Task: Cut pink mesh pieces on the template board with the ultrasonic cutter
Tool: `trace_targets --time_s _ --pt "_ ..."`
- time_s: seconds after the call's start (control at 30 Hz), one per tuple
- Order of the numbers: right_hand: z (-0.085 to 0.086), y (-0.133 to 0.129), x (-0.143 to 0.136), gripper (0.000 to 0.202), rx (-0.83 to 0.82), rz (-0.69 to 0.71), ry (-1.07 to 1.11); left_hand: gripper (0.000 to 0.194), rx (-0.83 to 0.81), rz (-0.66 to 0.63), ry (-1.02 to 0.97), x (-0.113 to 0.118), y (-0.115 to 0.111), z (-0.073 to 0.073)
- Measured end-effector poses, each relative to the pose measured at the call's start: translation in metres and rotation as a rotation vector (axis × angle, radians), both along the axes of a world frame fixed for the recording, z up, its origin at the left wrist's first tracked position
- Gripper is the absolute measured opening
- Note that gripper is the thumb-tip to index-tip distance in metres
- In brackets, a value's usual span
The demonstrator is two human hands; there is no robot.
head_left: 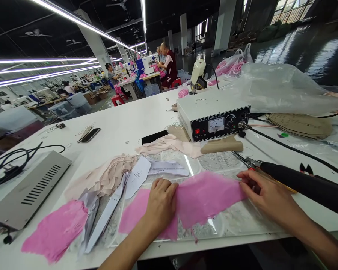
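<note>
1. Long white worktable (124, 123) in a big sewing hall, strip lights overhead; other people sit at machines far behind you.
2. Your left hand (161, 200) lies palm-down, fingers flat and close together, pressing the middle of the pink lace fabric piece (205, 198), which is spread on the clear plastic sheet (242, 219) at the table's near edge.
3. Your right hand (266, 197) pinches the fabric's right end, fingers curled narrow on the edge. The black handheld tool with a metal tip (298, 182) lies just beyond that hand; whether the hand also touches it, you cannot tell.
4. Its cable runs to the white control box with a dial meter (214, 116) standing behind the work.
5. To your left sit a second pink lace stack (56, 228), beige fabric pieces (107, 176) and white paper slips (157, 168); further left is a grey vented metal box (30, 187).
6. Judging from this, you are at the flatten-and-align step. The next move likely calls for keeping the lace taut with the left palm while the right takes up the tool, tip clear of your fingers.
</note>
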State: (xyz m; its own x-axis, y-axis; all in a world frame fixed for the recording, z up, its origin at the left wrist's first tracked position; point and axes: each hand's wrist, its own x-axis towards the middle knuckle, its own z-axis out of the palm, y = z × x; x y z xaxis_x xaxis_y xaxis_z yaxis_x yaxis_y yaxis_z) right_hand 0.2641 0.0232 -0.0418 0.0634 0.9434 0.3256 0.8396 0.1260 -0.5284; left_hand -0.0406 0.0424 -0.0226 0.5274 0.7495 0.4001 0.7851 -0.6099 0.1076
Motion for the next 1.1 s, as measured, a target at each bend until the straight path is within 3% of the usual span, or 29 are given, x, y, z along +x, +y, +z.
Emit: trace_targets --time_s 0.2,0.37,0.53,0.8,0.93,1.1 --pt "0.001 0.010 -0.002 0.020 -0.216 -0.013 0.027 0.031 0.051 -0.045 0.020 -0.004 -0.005 0.003" --pt "0.003 0.014 -0.005 0.020 -0.242 -0.014 0.031 0.035 -0.063 -0.331 0.185 0.011 -0.010 0.012" --pt "0.004 0.012 -0.004 0.018 -0.146 0.050 0.035 0.038 -0.208 -0.421 0.369 0.013 -0.013 0.016" --pt "-0.012 -0.008 0.008 0.021 0.157 0.107 0.031 0.035 -0.066 -0.458 0.320 0.001 -0.014 0.012" --pt "-0.015 -0.025 0.014 0.017 0.269 0.114 0.002 0.038 -0.028 -0.488 0.309 0.011 -0.012 0.011" --pt "-0.008 -0.032 0.013 0.012 0.275 0.159 -0.050 0.048 -0.059 -0.510 0.254 0.029 -0.007 0.003"
